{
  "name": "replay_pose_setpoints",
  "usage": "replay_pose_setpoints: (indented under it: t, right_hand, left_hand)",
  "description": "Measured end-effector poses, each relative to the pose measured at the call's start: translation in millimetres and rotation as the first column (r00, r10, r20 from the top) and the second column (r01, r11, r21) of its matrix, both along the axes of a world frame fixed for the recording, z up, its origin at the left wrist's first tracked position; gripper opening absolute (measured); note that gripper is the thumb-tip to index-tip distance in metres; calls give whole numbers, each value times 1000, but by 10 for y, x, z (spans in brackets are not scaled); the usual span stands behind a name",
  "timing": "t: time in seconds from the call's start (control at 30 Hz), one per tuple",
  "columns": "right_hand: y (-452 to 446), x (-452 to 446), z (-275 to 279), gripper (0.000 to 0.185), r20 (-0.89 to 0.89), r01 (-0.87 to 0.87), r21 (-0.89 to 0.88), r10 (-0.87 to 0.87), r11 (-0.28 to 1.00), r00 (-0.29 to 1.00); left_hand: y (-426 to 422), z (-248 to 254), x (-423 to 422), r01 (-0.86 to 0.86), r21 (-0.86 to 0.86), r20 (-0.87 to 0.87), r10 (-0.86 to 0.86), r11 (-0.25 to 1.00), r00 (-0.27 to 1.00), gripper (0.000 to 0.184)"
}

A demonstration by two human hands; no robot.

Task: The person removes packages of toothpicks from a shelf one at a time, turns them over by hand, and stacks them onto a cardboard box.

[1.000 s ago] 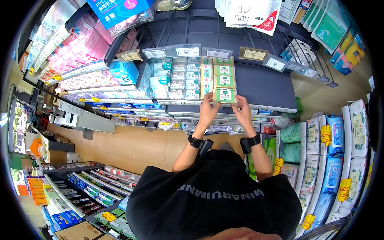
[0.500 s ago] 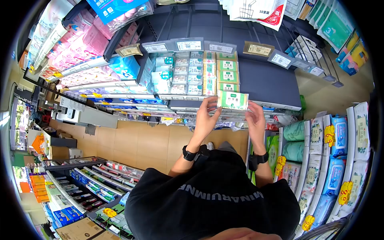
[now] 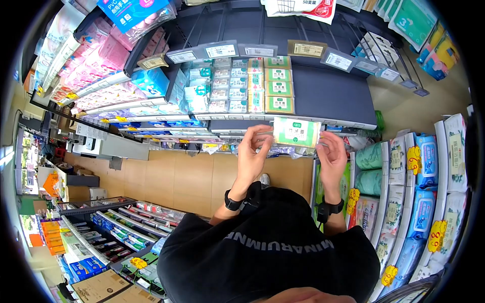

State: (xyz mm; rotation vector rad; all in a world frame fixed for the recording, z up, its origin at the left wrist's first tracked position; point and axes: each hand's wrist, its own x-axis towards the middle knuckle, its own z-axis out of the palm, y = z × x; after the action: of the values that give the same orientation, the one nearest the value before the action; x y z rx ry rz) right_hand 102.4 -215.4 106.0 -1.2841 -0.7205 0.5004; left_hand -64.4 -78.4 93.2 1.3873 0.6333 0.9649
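Grip closed at both ends, left hand (image 3: 251, 157) and right hand (image 3: 333, 157) hold a packet (image 3: 297, 133), likely so its label (image 3: 294, 129) shows; matching packets (image 3: 279, 89) lie toward eleven o'clock.

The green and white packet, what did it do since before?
The green-and-white plastic packet moved off the dark grey shelf, towards the person and a bit right. The left hand and right hand stayed beside it. The packet rows stayed put.

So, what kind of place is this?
Most likely a shop: price labels run along the dark shelf, identical packets stand in rows, and yellow tags mark the wipes.
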Motion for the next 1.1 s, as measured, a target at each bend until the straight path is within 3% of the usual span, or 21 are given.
replay_pose_setpoints:
  t: [0.47, 0.73, 1.1]
  right_hand:
    - [-615, -126, 149, 35, -19, -39, 99, 41, 994, 999]
    - [-1016, -247, 177, 35, -46, -79, 72, 83, 994, 995]
    - [-1508, -230, 74, 35, -106, -80, 106, 91, 991, 990]
  left_hand:
    - [-602, 218, -165, 6, -116, 101, 5, 993, 995, 26]
    - [-1018, 208, -344, -10, -190, 131, 35, 982, 991, 25]
    - [-1451, 109, -357, 158, -365, 273, -57, 917, 960, 21]
